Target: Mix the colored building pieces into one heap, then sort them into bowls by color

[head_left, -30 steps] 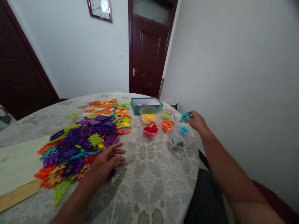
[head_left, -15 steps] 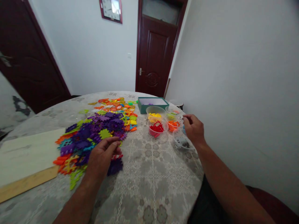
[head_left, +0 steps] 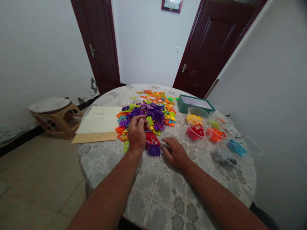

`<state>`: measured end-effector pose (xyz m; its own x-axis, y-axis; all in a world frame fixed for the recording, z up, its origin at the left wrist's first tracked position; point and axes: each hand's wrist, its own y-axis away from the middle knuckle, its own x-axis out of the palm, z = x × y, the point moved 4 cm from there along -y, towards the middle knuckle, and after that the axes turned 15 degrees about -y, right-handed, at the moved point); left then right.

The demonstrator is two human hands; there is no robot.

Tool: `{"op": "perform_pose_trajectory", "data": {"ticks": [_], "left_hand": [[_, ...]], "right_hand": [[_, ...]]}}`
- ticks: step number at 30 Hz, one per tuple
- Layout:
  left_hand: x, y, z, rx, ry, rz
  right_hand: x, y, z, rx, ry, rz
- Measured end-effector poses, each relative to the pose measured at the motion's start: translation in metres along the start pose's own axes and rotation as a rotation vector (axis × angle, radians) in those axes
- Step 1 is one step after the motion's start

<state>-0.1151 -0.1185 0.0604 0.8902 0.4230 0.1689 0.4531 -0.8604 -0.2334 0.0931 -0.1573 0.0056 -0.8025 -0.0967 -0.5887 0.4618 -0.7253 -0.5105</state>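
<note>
A mixed pile of plastic interlocking building pieces [head_left: 157,113], mostly purple, lies mid-table. Over its near side is my left hand [head_left: 137,132], fingers curled together; whatever they hold, if anything, is hidden. A yellow-green piece [head_left: 149,120] shows just beyond those fingertips. My right hand [head_left: 176,151] is low over the cloth at the pile's right, thumb and fingers apart with nothing between them. Close to it are a dark purple square piece [head_left: 154,150] and some red pieces [head_left: 153,139]. Clear plastic bowls hold yellow [head_left: 194,118], red [head_left: 195,131], orange [head_left: 216,134], blue [head_left: 236,147] and grey pieces [head_left: 223,158].
A green box [head_left: 183,105] stands behind the bowls. To the left of the pile lie a pale sheet [head_left: 100,119] and a tan wooden strip [head_left: 96,138]. A patterned cloth covers the round table [head_left: 158,188]. A stool [head_left: 54,115] stands on the floor at left.
My right hand has come from the bowls at the right to the near edge of the pile, its fingers now apart. The view has turned left. My left hand stays over the pile.
</note>
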Motion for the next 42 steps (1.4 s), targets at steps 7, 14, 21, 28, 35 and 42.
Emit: {"op": "perform_pose_trajectory", "data": {"ticks": [7,14,21,28,35,42], "left_hand": [[0.001,0.002,-0.005,0.026,-0.041,0.016],[-0.001,-0.001,-0.003,0.030,-0.088,0.010],[0.001,0.005,-0.007,0.028,-0.165,0.046],[0.005,0.012,-0.013,0.008,-0.195,0.085],[0.011,0.025,-0.013,-0.056,-0.179,0.185],[0.019,0.039,-0.024,-0.040,-0.317,0.370]], "right_hand": [[0.017,-0.004,0.016,-0.099,0.056,0.232],[0.006,-0.001,0.013,-0.056,-0.021,0.108],[-0.018,0.005,-0.006,0.109,-0.096,-0.082],[-0.017,0.003,-0.009,0.238,-0.093,0.000],[-0.023,0.007,-0.010,0.340,-0.101,0.000],[-0.021,0.009,-0.014,0.326,-0.126,0.001]]}}
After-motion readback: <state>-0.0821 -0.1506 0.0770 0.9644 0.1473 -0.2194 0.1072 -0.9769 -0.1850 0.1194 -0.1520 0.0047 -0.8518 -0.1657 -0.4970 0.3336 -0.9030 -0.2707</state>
